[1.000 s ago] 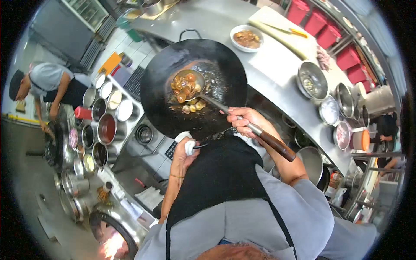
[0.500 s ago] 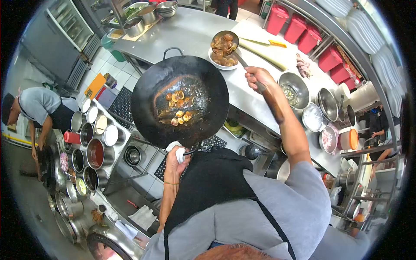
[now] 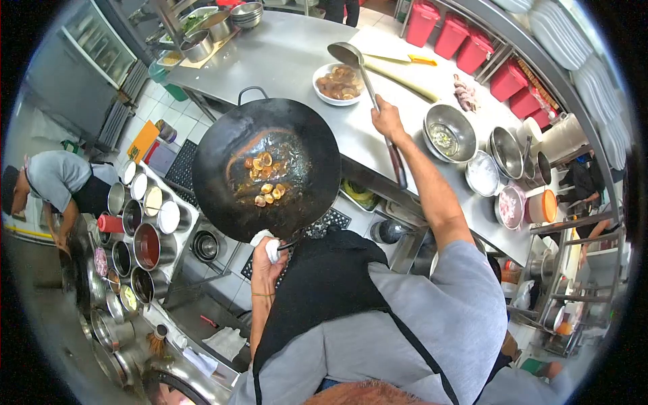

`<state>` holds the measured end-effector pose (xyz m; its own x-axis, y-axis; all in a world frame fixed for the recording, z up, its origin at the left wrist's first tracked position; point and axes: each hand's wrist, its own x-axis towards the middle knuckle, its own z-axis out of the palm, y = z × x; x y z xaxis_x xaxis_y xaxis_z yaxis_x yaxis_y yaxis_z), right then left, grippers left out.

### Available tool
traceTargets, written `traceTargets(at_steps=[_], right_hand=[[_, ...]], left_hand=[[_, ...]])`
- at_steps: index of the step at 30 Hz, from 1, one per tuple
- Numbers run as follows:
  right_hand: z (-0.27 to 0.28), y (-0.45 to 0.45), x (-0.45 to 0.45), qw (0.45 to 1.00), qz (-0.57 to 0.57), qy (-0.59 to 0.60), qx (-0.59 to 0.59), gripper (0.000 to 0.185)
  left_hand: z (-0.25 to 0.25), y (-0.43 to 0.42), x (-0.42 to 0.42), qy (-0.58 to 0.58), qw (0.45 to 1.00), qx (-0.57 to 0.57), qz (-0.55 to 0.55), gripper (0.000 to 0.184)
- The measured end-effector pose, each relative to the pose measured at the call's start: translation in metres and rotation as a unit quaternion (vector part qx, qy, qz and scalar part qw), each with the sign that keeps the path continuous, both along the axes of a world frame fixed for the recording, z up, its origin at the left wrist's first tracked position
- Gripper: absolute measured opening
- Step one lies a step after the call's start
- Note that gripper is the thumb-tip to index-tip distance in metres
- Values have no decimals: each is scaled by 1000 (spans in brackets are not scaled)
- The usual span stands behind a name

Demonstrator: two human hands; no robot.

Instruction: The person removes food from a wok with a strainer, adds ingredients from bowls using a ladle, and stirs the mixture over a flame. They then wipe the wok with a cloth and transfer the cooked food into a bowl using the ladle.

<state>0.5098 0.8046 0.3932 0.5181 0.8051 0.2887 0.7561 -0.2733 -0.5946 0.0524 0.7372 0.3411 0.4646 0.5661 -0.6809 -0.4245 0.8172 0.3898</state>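
Observation:
My left hand (image 3: 268,262) is closed on the near handle of a large black wok (image 3: 219,179), with a folded white cloth (image 3: 262,239) at the grip. Several clams (image 3: 265,169) in brown sauce lie in the wok, which is held beside the steel counter. My right hand (image 3: 387,120) grips the long handle of a ladle (image 3: 345,54). Its scoop is over the far rim of a white bowl (image 3: 335,102), and no clams show in it. Saucy clams (image 3: 339,84) fill the bowl.
Behind the bowl lie a knife (image 3: 422,60) and a long pale green stalk (image 3: 405,84). Metal bowls (image 3: 432,145) line the counter's right side. Sauce pots (image 3: 146,245) stand on a left-hand cart, with another person (image 3: 64,179) bent over beyond it.
The ladle, full of clams over the bowl before, now appears emptied and sits farther back. More of the bowl's clams show. The wok appears slightly lower and to the left.

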Motion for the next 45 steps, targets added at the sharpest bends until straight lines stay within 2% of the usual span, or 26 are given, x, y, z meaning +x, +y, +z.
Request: traceTargets(at_steps=[2,5,6,9,11,14,18,20,24,29,32,37,42,44,45], right_hand=[[-10,2,4,999,9,-27,25,44],[-6,-7,-10,994,-2,59,92,46],[-2,-10,-18,989,-3,104,101,46],[64,-46,-79,955,55,290,-30,49],[67,-58,-111,921,108,363,-93,52],[38,-53,-158,895,134,380,-194,48],[-9,-52,-218,910,143,321,-220,32],[-15,-62,-246,884,159,367,-243,27],[-28,-93,-280,740,190,579,-285,10],[-38,-124,-279,449,152,825,-308,6],[-50,-140,-295,456,146,827,-295,5],[-30,-145,-281,429,166,848,-263,5],[14,-139,-225,543,186,806,-146,16],[31,-131,-191,615,178,763,-88,27],[47,-124,-178,677,171,714,-57,34]], left_hand=[[8,-3,2,7,1000,-1,10,7],[4,-7,-1,15,999,22,17,9],[-11,-11,-4,18,998,58,28,11],[1,-19,-3,62,996,53,32,11],[-1,-22,-7,66,996,53,31,10],[2,-29,-12,89,994,63,20,8],[3,-38,-16,104,991,82,36,7],[-6,-39,-21,109,991,81,14,7],[-22,-43,-34,131,990,43,-8,9],[-45,-56,-51,148,989,0,-9,11],[-40,-59,-56,156,987,-41,-20,9],[-31,-61,-67,119,990,-72,-8,10],[-31,-64,-75,26,997,-70,-6,11],[-14,-62,-65,25,998,-50,1,10],[-8,-61,-62,30,999,-45,5,10]])
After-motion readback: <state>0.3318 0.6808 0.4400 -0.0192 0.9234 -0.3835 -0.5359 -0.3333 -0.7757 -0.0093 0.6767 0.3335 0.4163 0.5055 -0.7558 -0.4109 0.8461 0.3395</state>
